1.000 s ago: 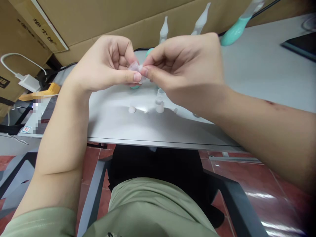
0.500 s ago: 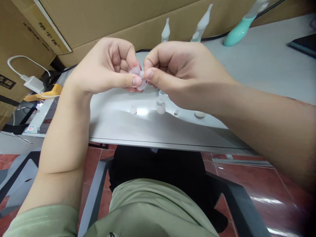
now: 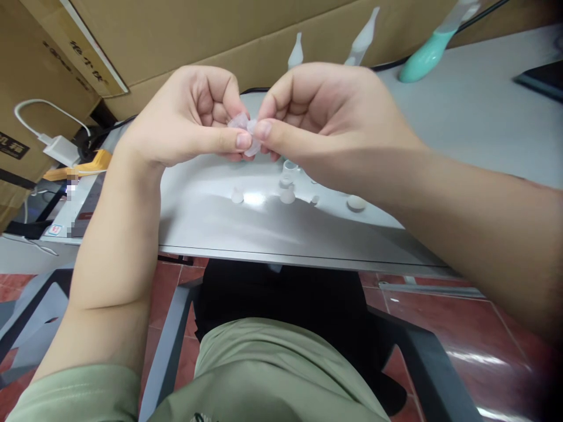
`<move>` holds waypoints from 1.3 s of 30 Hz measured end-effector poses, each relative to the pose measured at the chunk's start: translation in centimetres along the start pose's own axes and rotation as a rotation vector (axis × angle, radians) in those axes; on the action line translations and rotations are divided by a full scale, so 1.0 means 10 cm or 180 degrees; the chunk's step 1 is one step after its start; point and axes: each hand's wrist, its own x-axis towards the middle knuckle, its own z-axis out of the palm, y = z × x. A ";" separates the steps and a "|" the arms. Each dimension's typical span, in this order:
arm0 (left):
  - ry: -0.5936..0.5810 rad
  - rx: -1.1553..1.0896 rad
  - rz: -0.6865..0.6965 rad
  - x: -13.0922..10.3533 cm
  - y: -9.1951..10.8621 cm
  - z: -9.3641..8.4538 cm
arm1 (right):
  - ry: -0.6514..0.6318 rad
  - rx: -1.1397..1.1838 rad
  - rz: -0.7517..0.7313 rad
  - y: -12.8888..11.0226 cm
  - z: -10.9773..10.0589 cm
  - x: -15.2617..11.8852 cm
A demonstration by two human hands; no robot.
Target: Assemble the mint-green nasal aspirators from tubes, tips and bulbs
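Note:
A small translucent plastic piece [image 3: 254,146] is held above the table between both hands. My left hand [image 3: 189,120] pinches its left side between thumb and fingers. From the right, my right hand [image 3: 325,126] is closed at the piece's upper edge, thumb pressed against the fingers; its fingertips partly cover it. The exact shape of the piece is hidden by the fingers. On the table below lie several small whitish parts, among them a cone-shaped piece [image 3: 237,195], another cone-shaped piece [image 3: 287,196], a short clear ring [image 3: 290,166] and a round white piece [image 3: 356,203].
Behind my hands stand a white pointed nozzle [image 3: 296,54] and a second nozzle [image 3: 365,38]. A teal-handled device [image 3: 424,58] lies at the back right near a dark flat object [image 3: 541,81]. Cardboard [image 3: 167,35] lines the back. A white charger [image 3: 61,150] is at left.
My right hand has shifted slightly up and left, covering more of the second nozzle's base. My left hand stays almost still, and the translucent piece has moved very slightly.

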 end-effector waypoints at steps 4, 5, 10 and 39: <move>-0.0010 0.0065 -0.0083 0.00 0.03 0.01 | 0.0119 0.0167 -0.0208 0.02 0.01 0.01; -0.0027 0.0130 -0.0136 0.00 0.05 0.02 | 0.0016 0.0195 -0.0178 0.03 0.00 0.02; -0.0096 -0.0054 -0.0245 -0.02 0.11 0.01 | -0.0509 0.0440 -0.0013 0.02 -0.04 0.06; -0.0167 0.1477 -0.0484 0.00 0.10 -0.16 | -0.0259 -0.1382 -0.0301 0.01 0.01 0.09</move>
